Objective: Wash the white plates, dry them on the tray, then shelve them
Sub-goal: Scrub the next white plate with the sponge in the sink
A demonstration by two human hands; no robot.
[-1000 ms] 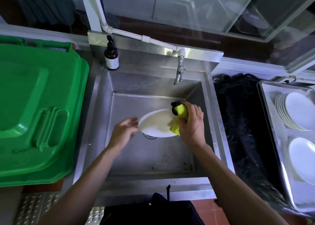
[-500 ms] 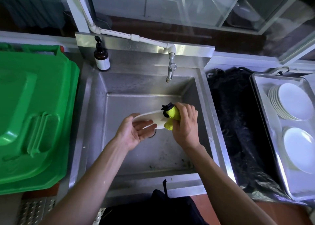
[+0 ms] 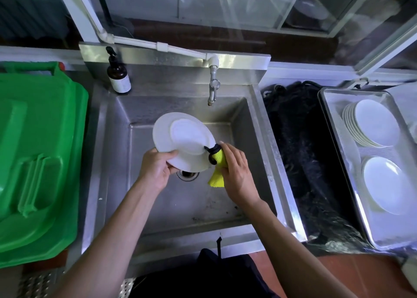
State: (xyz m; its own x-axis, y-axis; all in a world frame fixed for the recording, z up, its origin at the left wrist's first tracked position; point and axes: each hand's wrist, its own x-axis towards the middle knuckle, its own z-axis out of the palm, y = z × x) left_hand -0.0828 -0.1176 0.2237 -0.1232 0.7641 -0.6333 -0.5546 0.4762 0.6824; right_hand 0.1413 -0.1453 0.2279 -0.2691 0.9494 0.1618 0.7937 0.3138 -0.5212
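Observation:
Over the steel sink (image 3: 257, 139), my left hand (image 3: 156, 166) grips the near rim of a white plate (image 3: 184, 141), which is tilted up with its underside ring towards me. My right hand (image 3: 234, 173) holds a yellow cloth with a black loop (image 3: 216, 160) against the plate's right edge. On the metal tray (image 3: 334, 121) at the right lie a leaning stack of white plates (image 3: 372, 122) and a second pile of white plates (image 3: 385, 185).
A tap (image 3: 212, 90) hangs over the back of the sink, with a brown pump bottle (image 3: 118, 75) on the back left corner. A green bin lid (image 3: 36, 157) fills the left side. A black mat (image 3: 302, 153) lies between sink and tray.
The plate has been turned over and tilted up, its underside now facing me. My left hand shifted from the plate's left edge to its near rim. The cloth stays at the right edge.

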